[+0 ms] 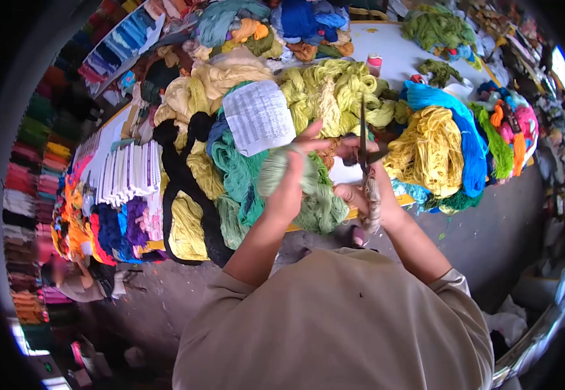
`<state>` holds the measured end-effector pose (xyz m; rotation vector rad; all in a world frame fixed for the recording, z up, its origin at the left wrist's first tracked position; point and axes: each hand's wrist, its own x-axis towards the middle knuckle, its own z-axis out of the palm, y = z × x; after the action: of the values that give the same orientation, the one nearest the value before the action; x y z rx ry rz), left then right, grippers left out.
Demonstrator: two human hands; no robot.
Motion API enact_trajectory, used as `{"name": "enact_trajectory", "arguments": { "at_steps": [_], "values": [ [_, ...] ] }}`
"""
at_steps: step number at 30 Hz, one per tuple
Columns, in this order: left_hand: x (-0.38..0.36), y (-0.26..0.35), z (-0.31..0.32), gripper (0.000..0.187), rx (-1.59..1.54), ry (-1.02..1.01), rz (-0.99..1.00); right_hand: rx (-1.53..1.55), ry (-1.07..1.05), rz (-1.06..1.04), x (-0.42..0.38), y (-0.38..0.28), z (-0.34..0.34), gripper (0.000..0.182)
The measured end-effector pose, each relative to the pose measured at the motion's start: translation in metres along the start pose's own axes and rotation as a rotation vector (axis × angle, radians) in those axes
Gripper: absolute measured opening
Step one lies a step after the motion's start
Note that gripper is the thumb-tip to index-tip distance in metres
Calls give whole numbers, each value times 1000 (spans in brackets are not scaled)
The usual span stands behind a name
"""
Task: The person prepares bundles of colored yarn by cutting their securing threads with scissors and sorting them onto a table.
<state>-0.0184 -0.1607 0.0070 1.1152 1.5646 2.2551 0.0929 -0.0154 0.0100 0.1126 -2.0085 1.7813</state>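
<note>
Pale green yarn point(282, 170), blurred by motion, lies against my left hand point(290, 188), whose fingers are spread beside it. Dark scissors point(363, 140) point away from me, their wrapped handles point(372, 198) at my right hand point(367, 182). The fingers of my right hand are partly hidden around those handles. A darker sage green skein point(321, 208) hangs over the table edge just below the hands. A printed paper sheet point(258, 117) rests on teal yarn point(233, 166) beyond my left hand.
Yellow-green skeins point(334, 84) are piled behind the hands. To the right lie yellow yarn point(428, 153) and blue yarn point(471, 153); black yarn point(188, 175) and white booklets point(128, 174) are at left. A pink spool point(374, 64) stands farther back. Another person point(81, 284) is at far left.
</note>
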Motion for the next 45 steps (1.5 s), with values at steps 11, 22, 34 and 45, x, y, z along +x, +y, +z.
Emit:
{"name": "enact_trajectory", "arguments": {
  "at_steps": [11,22,34,45],
  "values": [
    [31,-32,-48,33,-876,528,-127,565,-414,796,-19,27,4,75],
    [-14,-15,-5,32,-709,258,-231,483,-224,942,-10,43,17,84],
    [19,-79,-26,76,527,-89,-119,220,-223,107,67,107,-21,95],
    [48,-115,-120,106,865,-130,-225,346,-449,648,119,135,51,124]
  ]
}}
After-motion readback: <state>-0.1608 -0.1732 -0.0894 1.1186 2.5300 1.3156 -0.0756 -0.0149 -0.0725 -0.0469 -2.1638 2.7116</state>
